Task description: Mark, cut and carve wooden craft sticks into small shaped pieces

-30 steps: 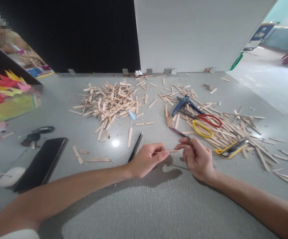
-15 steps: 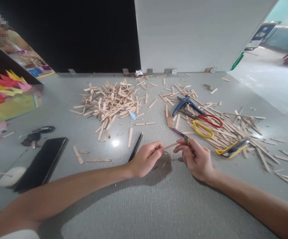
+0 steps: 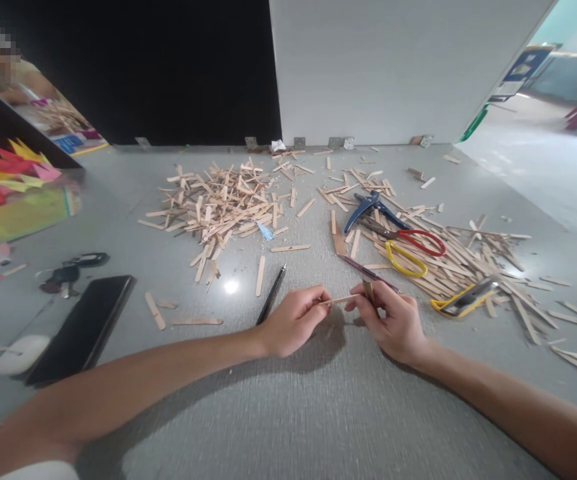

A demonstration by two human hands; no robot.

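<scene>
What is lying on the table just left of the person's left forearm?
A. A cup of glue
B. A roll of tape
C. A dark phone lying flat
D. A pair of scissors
C. A dark phone lies flat on the grey table to the left of the left forearm; the scissors with red and yellow handles sit on the right, among the wooden sticks.

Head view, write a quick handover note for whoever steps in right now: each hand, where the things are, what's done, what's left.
Left hand: pinches one end of a thin wooden stick.
Right hand: pinches the other end and grips a dark tool.
Around: stick pile far left; scissors and blue pliers on cut strips right; pen near the left hand.
Done: many pieces cut.
Left: this stick is uncut.
</scene>
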